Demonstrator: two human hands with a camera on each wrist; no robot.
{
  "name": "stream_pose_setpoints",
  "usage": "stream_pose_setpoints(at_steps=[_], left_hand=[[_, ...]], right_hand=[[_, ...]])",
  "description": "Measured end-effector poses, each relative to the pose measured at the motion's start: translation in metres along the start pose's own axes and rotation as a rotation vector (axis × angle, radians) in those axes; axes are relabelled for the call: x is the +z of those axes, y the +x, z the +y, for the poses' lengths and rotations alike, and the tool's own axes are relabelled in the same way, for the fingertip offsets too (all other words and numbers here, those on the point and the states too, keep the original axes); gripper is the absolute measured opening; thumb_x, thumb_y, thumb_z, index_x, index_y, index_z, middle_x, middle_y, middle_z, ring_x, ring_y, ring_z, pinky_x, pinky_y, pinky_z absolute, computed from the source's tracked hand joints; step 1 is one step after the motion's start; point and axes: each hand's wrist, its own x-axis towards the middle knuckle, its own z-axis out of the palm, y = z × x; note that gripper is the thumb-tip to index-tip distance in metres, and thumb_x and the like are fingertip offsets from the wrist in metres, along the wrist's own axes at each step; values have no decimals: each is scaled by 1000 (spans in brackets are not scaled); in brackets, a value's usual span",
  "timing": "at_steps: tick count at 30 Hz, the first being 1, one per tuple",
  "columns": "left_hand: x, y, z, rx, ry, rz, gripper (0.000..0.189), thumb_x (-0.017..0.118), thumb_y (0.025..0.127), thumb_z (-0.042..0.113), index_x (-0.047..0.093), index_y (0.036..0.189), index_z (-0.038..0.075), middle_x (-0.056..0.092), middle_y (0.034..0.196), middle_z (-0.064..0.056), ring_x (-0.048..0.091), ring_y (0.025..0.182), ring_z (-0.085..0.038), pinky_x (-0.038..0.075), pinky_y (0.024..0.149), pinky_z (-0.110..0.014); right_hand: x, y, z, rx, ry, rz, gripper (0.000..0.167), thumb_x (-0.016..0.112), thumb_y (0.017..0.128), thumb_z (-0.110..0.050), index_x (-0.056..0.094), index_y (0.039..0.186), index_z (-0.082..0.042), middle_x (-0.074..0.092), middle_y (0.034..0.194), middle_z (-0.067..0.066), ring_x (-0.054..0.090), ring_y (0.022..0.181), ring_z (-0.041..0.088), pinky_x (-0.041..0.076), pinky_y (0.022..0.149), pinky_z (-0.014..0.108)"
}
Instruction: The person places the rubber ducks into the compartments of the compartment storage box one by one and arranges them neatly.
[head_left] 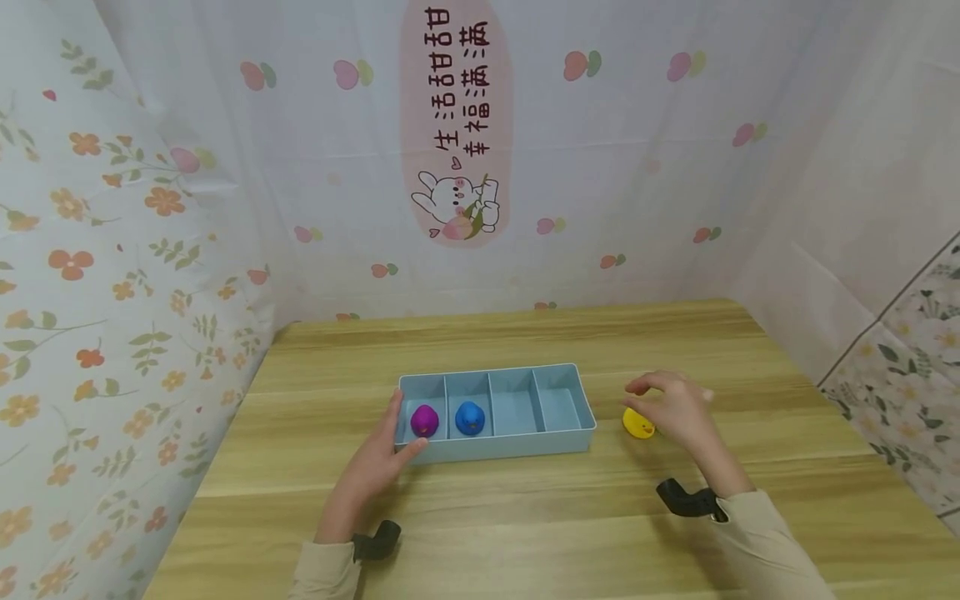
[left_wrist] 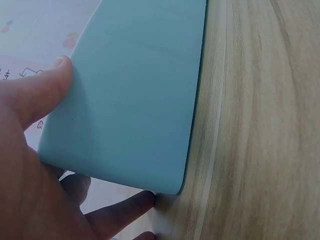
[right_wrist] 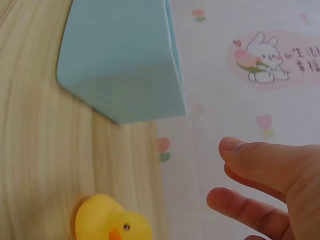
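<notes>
A light-blue divided box (head_left: pixel 495 448) lies lengthwise on the wooden table. Its leftmost compartment holds a purple toy duck (head_left: pixel 424 421), and a blue toy duck (head_left: pixel 470 418) sits in the one beside it. My left hand (head_left: pixel 381 458) grips the box's left end, thumb on the front wall's rim and fingers along the end wall; the left wrist view shows the thumb (left_wrist: pixel 52 85) at that rim. Right of the box rests a yellow toy duck (head_left: pixel 637 423). Above it hovers my right hand (head_left: pixel 675 410), fingers apart from the thumb and holding nothing; in the right wrist view the duck (right_wrist: pixel 107 220) is below.
Wooden tabletop (head_left: pixel 510 525) surrounds the box. Behind it hangs a white cloth (head_left: pixel 337 167) with a rabbit print, and floral cloths (head_left: pixel 112 250) stand at both sides. A black mount (head_left: pixel 686 500) juts from each wrist.
</notes>
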Motion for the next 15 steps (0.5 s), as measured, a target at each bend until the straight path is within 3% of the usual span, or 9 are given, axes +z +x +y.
stream_pose_setpoints(at_steps=[7,15], left_hand=[[0,-1,0,0,10,0,88,58,94,38,-1,155,12,6,161,-13,17,145,-36,17,117,-51],[-1,-2,2,-7,5,-10,88,57,95,39,-1,154,11,5,161,-14,16,145,-38,16,117,-53]], right_hand=[[-6,-8,15,23,-11,19,19,76,82,-22,73,93,-7,70,97,14,54,102,40,16,79,63],[-17,-17,31,59,-18,27,35,71,84,-40,72,96,-7,69,102,16,53,106,42,17,77,56]])
